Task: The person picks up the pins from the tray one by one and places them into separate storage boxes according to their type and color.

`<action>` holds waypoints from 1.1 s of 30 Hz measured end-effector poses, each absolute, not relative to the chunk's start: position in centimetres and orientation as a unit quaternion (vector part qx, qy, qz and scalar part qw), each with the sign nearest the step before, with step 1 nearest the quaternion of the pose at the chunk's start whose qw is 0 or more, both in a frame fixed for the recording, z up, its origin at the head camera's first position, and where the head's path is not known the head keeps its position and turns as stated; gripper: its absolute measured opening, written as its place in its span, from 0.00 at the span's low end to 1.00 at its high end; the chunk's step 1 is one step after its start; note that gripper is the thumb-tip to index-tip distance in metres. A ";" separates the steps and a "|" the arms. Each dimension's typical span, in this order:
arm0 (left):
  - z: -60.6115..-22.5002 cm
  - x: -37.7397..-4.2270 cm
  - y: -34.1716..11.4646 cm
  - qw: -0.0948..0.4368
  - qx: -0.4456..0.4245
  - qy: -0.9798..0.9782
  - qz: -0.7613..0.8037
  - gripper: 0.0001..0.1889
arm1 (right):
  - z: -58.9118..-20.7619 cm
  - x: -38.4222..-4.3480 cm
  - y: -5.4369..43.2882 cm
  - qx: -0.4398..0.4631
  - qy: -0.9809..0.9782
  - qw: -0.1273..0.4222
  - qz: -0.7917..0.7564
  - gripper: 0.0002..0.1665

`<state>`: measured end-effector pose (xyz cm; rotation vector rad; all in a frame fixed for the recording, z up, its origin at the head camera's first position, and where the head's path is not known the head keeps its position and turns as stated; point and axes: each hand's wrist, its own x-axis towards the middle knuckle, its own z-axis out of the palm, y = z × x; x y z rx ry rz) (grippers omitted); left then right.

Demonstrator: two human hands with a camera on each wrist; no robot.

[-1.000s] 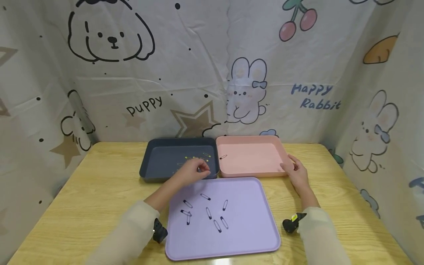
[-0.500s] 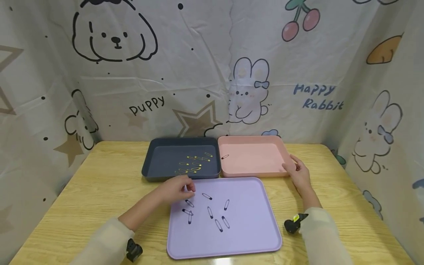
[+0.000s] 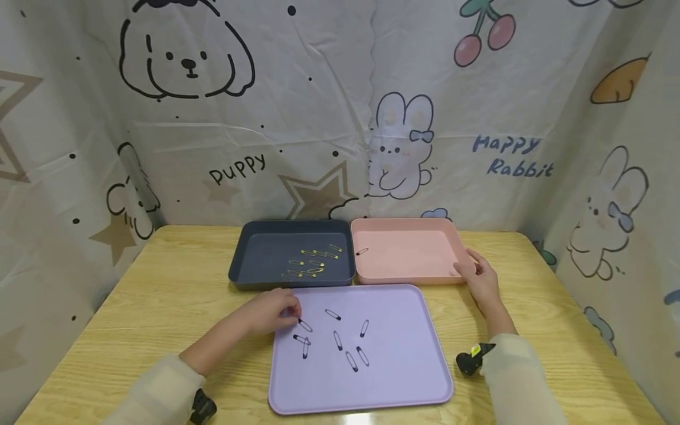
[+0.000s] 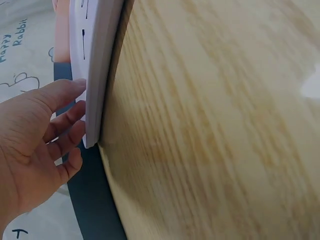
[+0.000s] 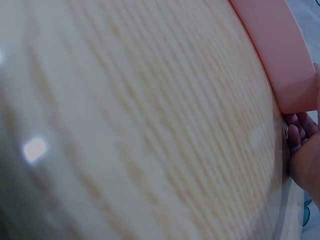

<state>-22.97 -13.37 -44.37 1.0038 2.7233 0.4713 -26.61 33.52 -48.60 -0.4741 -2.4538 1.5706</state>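
My left hand (image 3: 273, 311) hovers over the upper left corner of the lilac tray (image 3: 393, 378). Its fingertips are right at the black end of a safety pin (image 3: 306, 326). In the left wrist view, the left hand (image 4: 37, 137) has loosely bent fingers, with a gap between thumb and forefinger. Several more black-ended safety pins (image 3: 337, 341) lie scattered on this tray. My right hand (image 3: 482, 283) grips the right front corner of the pink tray (image 3: 409, 279), thumb over the rim and fingers outside. One black-ended safety pin (image 3: 362, 251) lies at that tray's left side.
A dark blue tray (image 3: 265, 283) stands left of the pink one, with several yellow safety pins (image 3: 316, 263) in its right half. Both trays stand behind the lilac one on the wooden table (image 3: 175, 283). A printed curtain (image 3: 319, 118) closes off the back and sides.
My left hand has moved from above the dark blue tray down and left to the lilac tray's upper left corner. My right hand stays at the pink tray.
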 end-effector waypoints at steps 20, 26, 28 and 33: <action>-45.1 -23.3 -12.5 0.139 0.306 0.922 0.194 0.05 | -49.2 -26.8 33.8 -0.154 -0.826 0.105 0.532 0.38; -44.9 -23.2 -12.3 0.130 0.292 0.921 0.221 0.05 | -49.0 -26.6 33.9 -0.150 -0.828 0.095 0.532 0.40; -44.8 -23.3 -12.1 0.132 0.281 0.922 0.233 0.05 | -48.9 -26.7 33.9 -0.152 -0.828 0.095 0.531 0.40; -44.2 -23.7 -11.4 0.135 0.260 0.921 0.258 0.04 | -49.0 -26.8 33.8 -0.153 -0.826 0.100 0.533 0.40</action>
